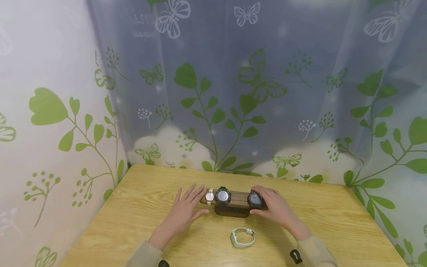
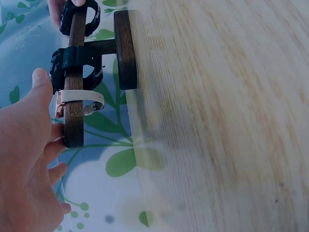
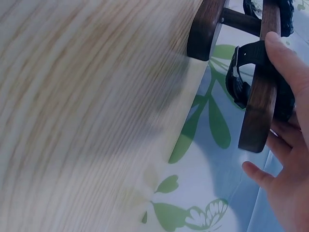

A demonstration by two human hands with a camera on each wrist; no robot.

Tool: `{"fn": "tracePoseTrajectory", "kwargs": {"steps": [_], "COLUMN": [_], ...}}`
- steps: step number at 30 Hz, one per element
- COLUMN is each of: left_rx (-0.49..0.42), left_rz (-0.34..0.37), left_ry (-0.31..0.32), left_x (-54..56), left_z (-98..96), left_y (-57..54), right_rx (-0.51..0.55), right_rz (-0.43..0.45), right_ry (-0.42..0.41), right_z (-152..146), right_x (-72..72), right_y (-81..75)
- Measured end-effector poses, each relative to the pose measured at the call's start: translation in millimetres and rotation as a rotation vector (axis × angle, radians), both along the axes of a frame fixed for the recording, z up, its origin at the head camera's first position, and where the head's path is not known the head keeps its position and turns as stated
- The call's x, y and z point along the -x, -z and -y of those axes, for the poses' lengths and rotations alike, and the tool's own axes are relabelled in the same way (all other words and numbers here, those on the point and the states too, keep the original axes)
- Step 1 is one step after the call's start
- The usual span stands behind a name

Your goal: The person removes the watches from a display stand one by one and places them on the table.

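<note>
Head cam: R hand [image 1: 279, 208] had R blk watch [image 1: 255, 198] held, thumb on body side, fingers on far side; watch was on wood bar [image 1: 239, 198] near its R end. R wrist cam agreed: thumb at strap, bar thru strap loop. L hand [image 1: 183, 213] was at bar's other end, fingers spread & mostly straight, holding nothing AFAICT; L wrist cam put them right by bar end, contact unclear. Just inboard of L hand: white-strap watch [image 1: 209, 197] on bar, then L blk watch [image 1: 222, 195] right next to it. Bare bar from there to R hand's watch. Dark base [image 1: 232, 212] under bar, btwn hands, sat on wood table [image 1: 110, 237]. Mint watch [image 1: 243, 245] lay on table, btwn the wrists, body side of both hands, strap looped. Beyond hands, past table's far edge: leaf-print curtain [image 1: 287, 126]. Status, my read: 3 of 4 watches on bar, R blk one prob mid-adjust; mint one off bar, no hand on it, so that part looked undone.
</note>
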State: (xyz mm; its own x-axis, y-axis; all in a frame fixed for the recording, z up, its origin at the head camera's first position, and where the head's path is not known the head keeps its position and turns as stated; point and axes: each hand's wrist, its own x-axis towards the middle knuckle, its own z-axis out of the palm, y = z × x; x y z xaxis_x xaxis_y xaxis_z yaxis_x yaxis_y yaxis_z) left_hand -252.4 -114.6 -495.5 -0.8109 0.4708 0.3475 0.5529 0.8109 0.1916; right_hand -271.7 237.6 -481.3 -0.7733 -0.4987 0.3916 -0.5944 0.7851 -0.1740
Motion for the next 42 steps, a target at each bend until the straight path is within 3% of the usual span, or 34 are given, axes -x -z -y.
{"fn": "tracePoseTrajectory", "kwargs": {"steps": [21, 29, 36, 42], "left_rx": [-0.02, -0.015, -0.008, -0.003], "left_rz": [0.031, -0.002, 0.009, 0.002], "left_ry": [-0.002, 0.001, -0.001, -0.003], "left_x": [-0.5, -1.5, -1.5, -1.0], "left_z": [0.8, 0.4, -0.8, -0.7], "left_y": [1.9, 1.4, 0.5, 0.7], "right_rx": [0.0, 0.016, 0.023, 0.004], "right_rz": [0.017, 0.027, -0.004, -0.086], "right_ry": [0.048, 0.081, 0.086, 0.092], "right_z": [-30, -40, -53, -66], "right_x": [-6.2, -13.1, -21.2, -29.5], "right_y": [-0.5, -4.4, -4.9, -2.6]}}
